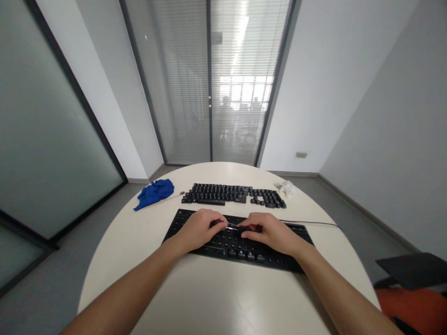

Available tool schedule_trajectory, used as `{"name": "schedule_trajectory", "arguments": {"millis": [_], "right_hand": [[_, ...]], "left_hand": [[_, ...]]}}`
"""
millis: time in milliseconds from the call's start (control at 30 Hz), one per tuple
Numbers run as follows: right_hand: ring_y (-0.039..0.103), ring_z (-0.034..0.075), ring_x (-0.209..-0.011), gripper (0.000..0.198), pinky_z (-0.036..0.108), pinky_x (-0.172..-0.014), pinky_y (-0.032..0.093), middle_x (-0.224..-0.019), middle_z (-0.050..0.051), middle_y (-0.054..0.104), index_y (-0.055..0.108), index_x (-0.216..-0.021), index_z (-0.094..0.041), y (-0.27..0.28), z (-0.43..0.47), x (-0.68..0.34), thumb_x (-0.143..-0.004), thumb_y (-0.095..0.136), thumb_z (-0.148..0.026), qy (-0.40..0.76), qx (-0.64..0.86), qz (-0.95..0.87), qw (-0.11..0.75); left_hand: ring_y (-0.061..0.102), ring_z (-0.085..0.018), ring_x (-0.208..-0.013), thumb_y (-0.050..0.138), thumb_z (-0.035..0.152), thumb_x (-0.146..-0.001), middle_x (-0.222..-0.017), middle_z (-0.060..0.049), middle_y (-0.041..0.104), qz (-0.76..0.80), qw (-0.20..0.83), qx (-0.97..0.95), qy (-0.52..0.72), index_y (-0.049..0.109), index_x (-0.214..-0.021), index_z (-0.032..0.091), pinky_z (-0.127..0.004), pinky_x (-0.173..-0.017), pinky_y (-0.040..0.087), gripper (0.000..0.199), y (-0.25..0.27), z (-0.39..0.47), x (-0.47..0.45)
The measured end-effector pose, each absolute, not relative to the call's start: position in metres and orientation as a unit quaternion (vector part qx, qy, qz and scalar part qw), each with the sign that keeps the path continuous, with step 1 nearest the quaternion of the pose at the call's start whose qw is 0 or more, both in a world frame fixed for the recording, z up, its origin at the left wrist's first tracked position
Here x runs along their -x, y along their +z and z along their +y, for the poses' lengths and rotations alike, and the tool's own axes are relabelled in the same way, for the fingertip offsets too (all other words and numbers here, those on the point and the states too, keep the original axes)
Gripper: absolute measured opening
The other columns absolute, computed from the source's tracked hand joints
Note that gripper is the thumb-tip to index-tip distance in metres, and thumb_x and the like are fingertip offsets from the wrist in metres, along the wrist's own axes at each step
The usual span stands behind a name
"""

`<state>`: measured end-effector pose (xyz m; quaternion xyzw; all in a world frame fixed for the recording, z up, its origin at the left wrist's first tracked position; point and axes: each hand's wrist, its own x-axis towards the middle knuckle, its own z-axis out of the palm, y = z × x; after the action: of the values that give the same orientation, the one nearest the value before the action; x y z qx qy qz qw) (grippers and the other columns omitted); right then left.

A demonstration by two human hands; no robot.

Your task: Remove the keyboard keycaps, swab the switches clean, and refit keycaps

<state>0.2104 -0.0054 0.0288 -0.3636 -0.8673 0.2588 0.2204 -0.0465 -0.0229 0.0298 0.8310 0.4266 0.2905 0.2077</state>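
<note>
- I see two hands working over one keyboard: the left hand (199, 228) and the right hand (270, 229).
- The left fingers are narrow; they pinch one thin, shiny tool (231, 227), which points to the right hand.
- The right fingers are also narrow, and they hold one small dark piece (246, 229); I cannot tell if it is part of the tool.
- The keyboard (240, 263) lies on the surface (209, 302) directly below all these fingers, and it reaches out past both hands.
- At its near edge, four keys (246, 255) stand in one row, between the two wrists.
- Beyond the fingers there are two groups of loose keys: one large group (220, 191) and one smaller group (272, 198) just beside it, on the right. They are too many and too small for me to count.
- One blue cloth (156, 191) lies to the left, and one thin stick (164, 200) is beside it.
- One white tissue (287, 187) lies crumpled on the far right side.
- One cable (310, 222) runs to the right edge.
</note>
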Motion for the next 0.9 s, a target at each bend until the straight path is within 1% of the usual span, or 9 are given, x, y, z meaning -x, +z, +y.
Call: {"name": "schedule_trajectory", "arguments": {"millis": [100,200,333,400,500,567,633,700,900], "right_hand": [[0.061,0.017,-0.073,0.023,0.028,-0.067,0.045,-0.079,0.002,0.067,0.074,-0.089,-0.021,0.029,-0.001,-0.214,-0.089,0.066,-0.042,0.247,0.396,-0.84,0.277],[0.061,0.016,-0.068,0.031,0.029,-0.064,0.047,-0.074,0.002,0.066,0.068,-0.081,-0.019,0.025,0.002,-0.213,-0.09,0.062,-0.048,0.286,0.42,-0.789,0.345],[0.063,0.016,-0.061,0.041,0.03,-0.063,0.052,-0.072,0.001,0.066,0.065,-0.097,-0.019,0.021,0.0,-0.202,-0.084,0.066,-0.057,0.405,0.401,-0.697,0.435],[0.065,0.017,-0.062,0.045,0.031,-0.065,0.053,-0.073,0.002,0.068,0.066,-0.099,-0.018,0.021,-0.004,-0.196,-0.082,0.067,-0.06,0.43,0.384,-0.689,0.439],[0.067,0.019,-0.069,0.044,0.032,-0.07,0.055,-0.081,0.006,0.071,0.07,-0.089,-0.018,0.023,-0.009,-0.191,-0.085,0.063,-0.061,0.432,0.365,-0.716,0.41],[0.067,0.019,-0.072,0.044,0.033,-0.072,0.054,-0.082,0.006,0.072,0.07,-0.088,-0.018,0.024,-0.011,-0.191,-0.088,0.06,-0.06,0.418,0.363,-0.733,0.396],[0.066,0.019,-0.073,0.042,0.032,-0.073,0.052,-0.078,0.005,0.071,0.07,-0.089,-0.018,0.024,-0.011,-0.192,-0.091,0.058,-0.058,0.399,0.368,-0.749,0.38],[0.065,0.019,-0.073,0.04,0.03,-0.073,0.05,-0.074,0.004,0.07,0.07,-0.088,-0.018,0.024,-0.011,-0.193,-0.094,0.056,-0.055,0.381,0.37,-0.769,0.355],[0.061,0.016,-0.068,0.036,0.026,-0.063,0.045,-0.075,0.003,0.07,0.069,-0.082,-0.017,0.021,-0.018,-0.186,-0.094,0.058,-0.049,0.349,0.356,-0.824,0.269]], "left_hand": [[0.07,-0.019,-0.084,0.062,0.03,-0.092,-0.088,0.0,0.078,0.444,0.291,-0.783,0.324,0.076,-0.084,0.02,-0.029,-0.082,0.049,0.018,0.031,-0.02,0.047],[0.071,-0.019,-0.086,0.064,0.031,-0.09,-0.087,-0.002,0.078,0.445,0.36,-0.731,0.372,0.075,-0.082,0.018,-0.03,-0.085,0.05,0.018,0.03,-0.018,0.044],[0.073,-0.021,-0.086,0.067,0.038,-0.088,-0.088,-0.005,0.079,0.422,0.466,-0.68,0.378,0.071,-0.085,0.015,-0.031,-0.084,0.052,0.023,0.023,-0.018,0.038],[0.073,-0.022,-0.088,0.068,0.04,-0.088,-0.089,-0.006,0.079,0.407,0.488,-0.683,0.36,0.071,-0.087,0.014,-0.033,-0.085,0.053,0.025,0.021,-0.021,0.036],[0.071,-0.022,-0.093,0.067,0.039,-0.089,-0.097,-0.007,0.078,0.388,0.452,-0.743,0.305,0.073,-0.093,0.015,-0.035,-0.09,0.053,0.024,0.023,-0.026,0.038],[0.067,-0.023,-0.106,0.071,0.036,-0.086,-0.113,-0.006,0.074,0.366,0.372,-0.809,0.27,0.072,-0.106,0.019,-0.037,-0.099,0.048,0.026,0.024,-0.029,0.041],[0.057,-0.026,-0.123,0.08,0.035,-0.078,-0.131,-0.008,0.064,0.335,0.298,-0.86,0.242,0.064,-0.124,0.023,-0.041,-0.11,0.041,0.05,0.024,-0.03,0.045],[0.048,-0.028,-0.132,0.085,0.035,-0.071,-0.141,-0.01,0.055,0.311,0.263,-0.888,0.213,0.058,-0.133,0.024,-0.043,-0.115,0.036,0.069,0.023,-0.03,0.048],[0.046,-0.03,-0.132,0.087,0.035,-0.066,-0.142,-0.01,0.052,0.301,0.227,-0.914,0.15,0.06,-0.131,0.023,-0.044,-0.114,0.036,0.071,0.018,-0.027,0.05]]}}
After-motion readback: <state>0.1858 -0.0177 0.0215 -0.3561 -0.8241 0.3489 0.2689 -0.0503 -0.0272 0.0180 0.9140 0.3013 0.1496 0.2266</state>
